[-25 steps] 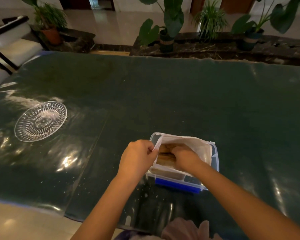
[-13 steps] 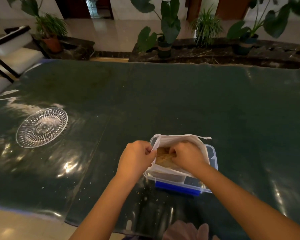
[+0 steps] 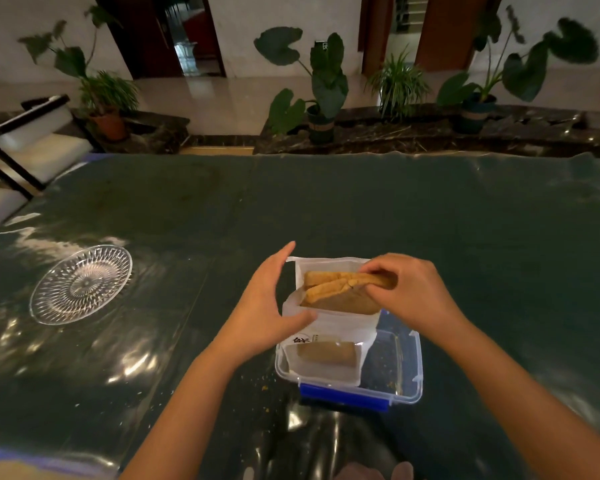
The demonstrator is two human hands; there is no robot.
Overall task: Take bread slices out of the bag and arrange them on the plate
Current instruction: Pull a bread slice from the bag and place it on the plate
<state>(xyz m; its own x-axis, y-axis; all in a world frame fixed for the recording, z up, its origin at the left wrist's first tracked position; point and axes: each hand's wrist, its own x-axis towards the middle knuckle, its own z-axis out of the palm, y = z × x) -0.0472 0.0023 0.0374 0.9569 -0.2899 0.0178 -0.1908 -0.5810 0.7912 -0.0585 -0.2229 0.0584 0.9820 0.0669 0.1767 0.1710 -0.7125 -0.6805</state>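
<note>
A white bread bag (image 3: 329,327) stands upright in a clear plastic box (image 3: 407,372) with blue clips. Two brown bread slices (image 3: 336,292) stick halfway out of the bag's mouth. My right hand (image 3: 406,289) pinches their right end from above. My left hand (image 3: 267,306) is spread beside the bag's left side, thumb against its front, fingers apart. More bread shows through the bag's lower window (image 3: 326,353). The cut-glass plate (image 3: 80,284) lies bare at the left, well away from both hands.
A dark green glossy cloth (image 3: 430,237) covers the table; crumbs lie near the box. A white chair (image 3: 32,147) stands at the far left corner. Potted plants (image 3: 321,95) line a ledge beyond the far edge.
My right hand has lifted two slices up out of the bag's mouth. My left hand has let go of the bag's rim and opened beside it. The bag now stands taller.
</note>
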